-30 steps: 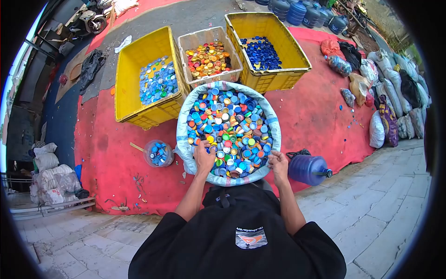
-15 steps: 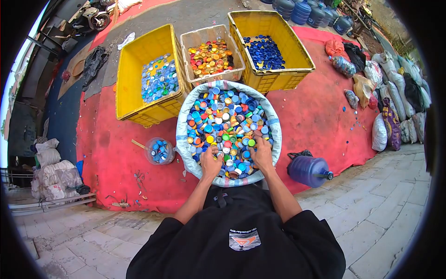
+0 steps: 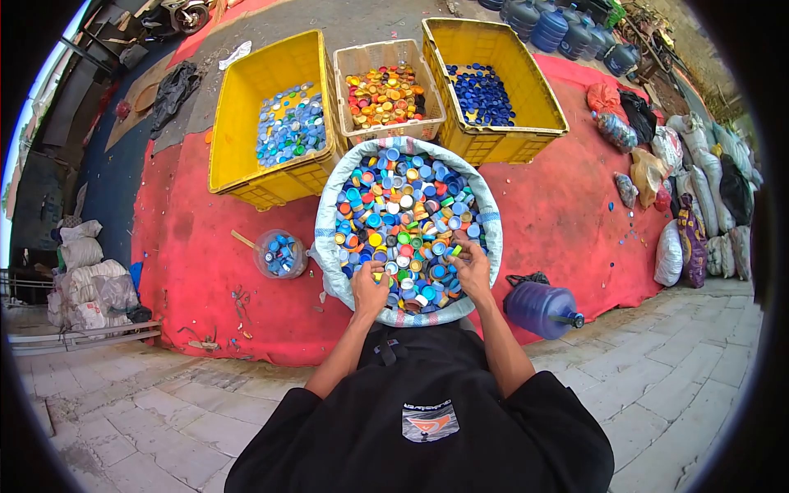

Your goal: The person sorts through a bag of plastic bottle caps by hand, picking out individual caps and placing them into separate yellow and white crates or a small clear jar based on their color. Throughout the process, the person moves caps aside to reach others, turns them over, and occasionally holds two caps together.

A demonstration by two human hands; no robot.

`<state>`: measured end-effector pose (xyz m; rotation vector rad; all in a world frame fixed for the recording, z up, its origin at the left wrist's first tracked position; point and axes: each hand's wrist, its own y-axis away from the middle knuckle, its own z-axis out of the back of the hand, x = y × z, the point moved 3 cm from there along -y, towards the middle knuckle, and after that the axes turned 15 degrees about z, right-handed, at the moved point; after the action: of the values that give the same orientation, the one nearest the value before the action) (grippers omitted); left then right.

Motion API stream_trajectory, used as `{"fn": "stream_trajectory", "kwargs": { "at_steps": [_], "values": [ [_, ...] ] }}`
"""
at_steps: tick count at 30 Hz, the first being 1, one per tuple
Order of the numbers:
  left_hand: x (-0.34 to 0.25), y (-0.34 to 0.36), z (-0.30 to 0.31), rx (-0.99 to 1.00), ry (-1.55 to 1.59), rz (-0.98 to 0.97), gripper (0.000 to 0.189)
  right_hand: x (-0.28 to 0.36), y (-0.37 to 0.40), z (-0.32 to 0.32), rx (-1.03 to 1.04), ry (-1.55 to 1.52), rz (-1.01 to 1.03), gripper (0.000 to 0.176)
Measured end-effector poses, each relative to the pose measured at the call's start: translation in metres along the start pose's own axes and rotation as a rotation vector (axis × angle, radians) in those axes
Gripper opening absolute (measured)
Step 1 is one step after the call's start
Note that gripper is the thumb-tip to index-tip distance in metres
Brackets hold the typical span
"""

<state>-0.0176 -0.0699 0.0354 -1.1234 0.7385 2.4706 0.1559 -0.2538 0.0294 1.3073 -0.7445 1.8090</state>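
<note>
A pale woven sack with a rolled rim stands in front of me, filled with mixed-colour plastic bottle caps. Over its near right part, my right hand pinches a yellow-green bottle cap between thumb and fingers. My left hand is at the near left of the heap with its fingers curled closed. A bit of yellow, apparently a cap, shows at those fingertips, partly hidden.
Beyond the sack stand a yellow crate with light-blue caps, a whitish crate with yellow, orange and red caps, and another yellow crate with dark-blue caps. A clear tub is left, a water jug right, on red cloth.
My right hand has lifted slightly from the caps and now pinches a yellow-green cap. My left hand stays near the same spot. The whole view has shifted a little.
</note>
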Motion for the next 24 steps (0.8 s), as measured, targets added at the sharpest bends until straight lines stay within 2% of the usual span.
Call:
{"fn": "stream_trajectory", "kwargs": {
  "at_steps": [1, 2, 5, 6, 9, 10, 13, 18, 22, 24],
  "values": [
    [-0.001, -0.002, -0.001, 0.009, 0.008, 0.006, 0.025, 0.006, 0.003, 0.005, 0.001, -0.11, -0.11, 0.045],
    [-0.003, -0.004, -0.002, 0.018, 0.016, 0.01, 0.025, 0.012, 0.006, 0.007, -0.02, -0.218, -0.07, 0.041],
    [-0.009, -0.013, -0.007, 0.016, 0.045, -0.019, 0.024, 0.029, 0.014, 0.017, -0.077, -0.46, -0.134, 0.043],
    [-0.011, -0.018, -0.01, 0.05, 0.042, 0.016, 0.026, 0.033, 0.018, 0.018, -0.096, -0.495, -0.158, 0.035],
    [-0.022, -0.038, -0.014, 0.004, -0.084, -0.159, 0.03, 0.023, 0.029, 0.017, -0.16, -1.065, -0.18, 0.026],
    [-0.023, -0.046, -0.016, 0.03, -0.136, -0.169, 0.035, 0.027, 0.033, 0.016, -0.189, -1.097, -0.224, 0.017],
    [-0.033, -0.067, -0.022, 0.064, -0.224, -0.33, 0.035, 0.024, 0.045, 0.012, -0.201, -1.264, -0.335, 0.011],
    [-0.059, -0.078, -0.029, 0.135, -0.463, -0.36, 0.039, 0.028, 0.059, 0.009, -0.2, -1.1, -0.36, 0.024],
    [-0.057, -0.082, -0.04, 0.162, -0.497, -0.297, 0.04, 0.025, 0.062, 0.011, -0.204, -1.083, -0.364, 0.022],
    [-0.058, -0.082, -0.043, 0.165, -0.448, -0.332, 0.04, 0.027, 0.061, 0.013, -0.21, -1.073, -0.364, 0.022]
  ]
}}
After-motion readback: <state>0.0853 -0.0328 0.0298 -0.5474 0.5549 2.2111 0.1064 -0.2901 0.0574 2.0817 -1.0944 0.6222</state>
